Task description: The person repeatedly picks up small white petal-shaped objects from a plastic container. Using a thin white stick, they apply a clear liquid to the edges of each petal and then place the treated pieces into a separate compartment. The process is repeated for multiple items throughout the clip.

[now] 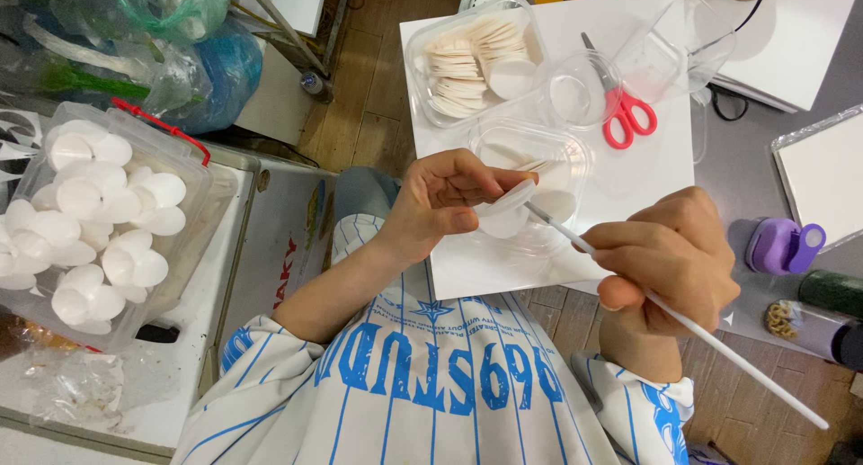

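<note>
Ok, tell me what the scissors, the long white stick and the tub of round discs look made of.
Scissors: glossy red plastic handles, grey metal-looking blades. Long white stick: smooth and matte, probably plastic or paper; hard to tell. Tub: clear shiny plastic, see-through walls. Discs: cream, matte, thin; possibly paper or cotton.

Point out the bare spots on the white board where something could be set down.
On the white board, bare patches lie right of the red scissors and along the near edge under the left hand. The far-left corner is crowded with the tray of discs and clear cups.
</note>
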